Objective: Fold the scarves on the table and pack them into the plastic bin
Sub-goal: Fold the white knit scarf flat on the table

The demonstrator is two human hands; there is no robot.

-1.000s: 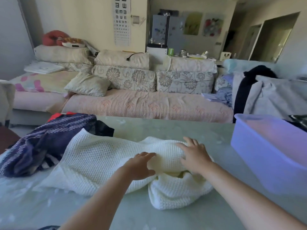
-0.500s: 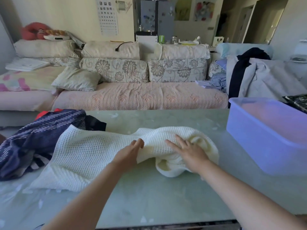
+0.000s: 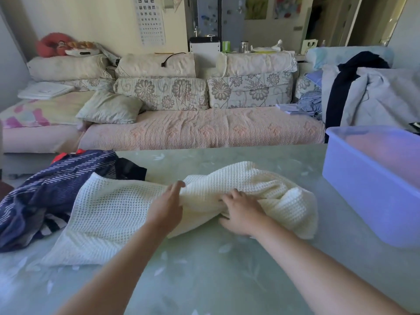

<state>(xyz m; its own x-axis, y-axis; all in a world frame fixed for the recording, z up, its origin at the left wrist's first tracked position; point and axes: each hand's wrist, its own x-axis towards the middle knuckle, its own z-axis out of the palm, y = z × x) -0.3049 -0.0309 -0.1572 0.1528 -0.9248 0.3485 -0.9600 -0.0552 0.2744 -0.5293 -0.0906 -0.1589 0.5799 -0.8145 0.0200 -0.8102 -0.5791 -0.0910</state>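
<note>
head | white scarf (image 3: 127, 214) mid-frame, bunched on surface (image 3: 204, 280), bin (image 3: 363, 201) at right | left hand (image 3: 167, 211) pinches a fold (thumb hidden), right hand (image 3: 242, 215) clutches the bunch | advice: spread flat, square the edges, then fold

On the table (image 3: 204, 280) the knitted scarf (image 3: 113, 214) lies between the striped heap (image 3: 56, 185) (left, touching it) and the bin (image 3: 363, 201).

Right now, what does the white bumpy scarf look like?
The white scarf is a cream, waffle-textured knit lying on the table. Its left half is spread flat, one corner overlapping the dark striped scarf; its right half is bunched up. The left hand and right hand grip its middle.
</note>
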